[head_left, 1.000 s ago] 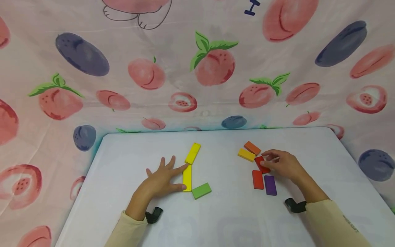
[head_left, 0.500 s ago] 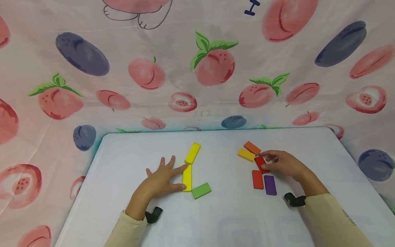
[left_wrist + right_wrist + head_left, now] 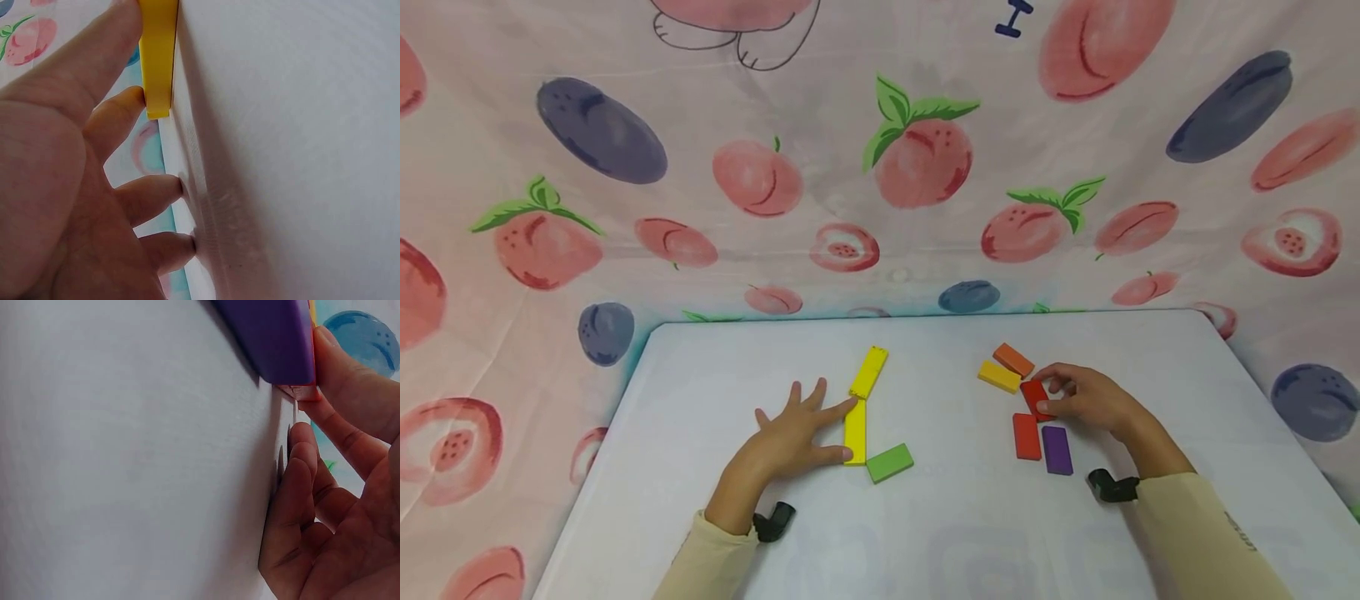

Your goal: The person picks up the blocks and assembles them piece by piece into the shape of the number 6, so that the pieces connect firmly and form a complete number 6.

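My left hand [image 3: 790,437] lies spread with its index finger and thumb touching a yellow block [image 3: 856,429]. This block also shows in the left wrist view, a yellow piece [image 3: 157,62] at the fingertips. A second yellow block [image 3: 868,372] meets its far end, and a green block [image 3: 891,463] lies by its near end. At the right, my right hand [image 3: 1093,400] holds a tilted red block [image 3: 1035,398] between thumb and index finger. Another red block [image 3: 1026,436] and a purple block [image 3: 1057,450] lie just nearer me. The purple block partly hides the held one in the right wrist view.
Beyond the right hand's fingertips lie an orange block [image 3: 1013,359] and an amber block [image 3: 998,377], close together. All the blocks rest on a white tabletop [image 3: 955,533]. A fruit-patterned cloth [image 3: 820,108] rises behind the far edge.
My right index finger reached out toward the orange block, then drew back to the red block's far end. The red block shifted very slightly right. My left hand stayed still.
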A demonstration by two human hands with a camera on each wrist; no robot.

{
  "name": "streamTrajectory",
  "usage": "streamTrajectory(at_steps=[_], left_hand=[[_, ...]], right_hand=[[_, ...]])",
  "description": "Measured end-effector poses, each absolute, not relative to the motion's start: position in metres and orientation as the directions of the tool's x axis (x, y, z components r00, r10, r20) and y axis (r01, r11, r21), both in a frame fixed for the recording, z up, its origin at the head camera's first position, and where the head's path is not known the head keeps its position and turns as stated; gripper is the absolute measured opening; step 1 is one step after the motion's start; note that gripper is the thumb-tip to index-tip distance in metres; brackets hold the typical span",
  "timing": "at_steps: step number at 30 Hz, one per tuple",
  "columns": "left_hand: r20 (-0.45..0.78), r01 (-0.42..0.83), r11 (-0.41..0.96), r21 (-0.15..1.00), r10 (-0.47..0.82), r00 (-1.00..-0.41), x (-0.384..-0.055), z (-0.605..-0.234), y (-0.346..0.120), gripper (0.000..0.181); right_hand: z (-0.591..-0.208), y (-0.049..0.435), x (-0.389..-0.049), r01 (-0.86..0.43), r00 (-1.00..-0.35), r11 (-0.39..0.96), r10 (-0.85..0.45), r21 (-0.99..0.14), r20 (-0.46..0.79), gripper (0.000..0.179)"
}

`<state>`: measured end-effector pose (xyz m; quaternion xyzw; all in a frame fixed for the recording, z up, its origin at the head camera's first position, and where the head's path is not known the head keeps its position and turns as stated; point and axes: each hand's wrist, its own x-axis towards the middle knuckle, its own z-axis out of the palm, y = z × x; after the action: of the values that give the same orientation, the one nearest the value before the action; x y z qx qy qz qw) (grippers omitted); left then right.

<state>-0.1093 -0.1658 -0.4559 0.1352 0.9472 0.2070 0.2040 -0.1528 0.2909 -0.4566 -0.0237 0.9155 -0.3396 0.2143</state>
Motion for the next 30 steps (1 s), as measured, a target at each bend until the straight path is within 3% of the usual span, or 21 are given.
streamTrajectory(at_steps=[12,23,30], left_hand=[[-0.334,0.166,0.876,0.452,0.339,-0.879,-0.109,-0.454,-0.165,0.074],[-0.337,0.161,0.876,0.456,0.336,-0.879,-0.108,-0.455,-0.165,0.074],[-0.342,0.160,0.880,0.447,0.334,-0.878,-0.108,-0.453,-0.165,0.074]], right_hand=[[-0.460,0.298,-0.149,0.084,-0.914,0.738,-0.211,-0.670,-0.347,0.051],[-0.456,0.303,-0.149,0.182,-0.900,0.679,-0.176,-0.711,-0.399,0.056],[-0.457,0.304,-0.145,0.312,-0.884,0.598,-0.101,-0.738,-0.456,0.061]])
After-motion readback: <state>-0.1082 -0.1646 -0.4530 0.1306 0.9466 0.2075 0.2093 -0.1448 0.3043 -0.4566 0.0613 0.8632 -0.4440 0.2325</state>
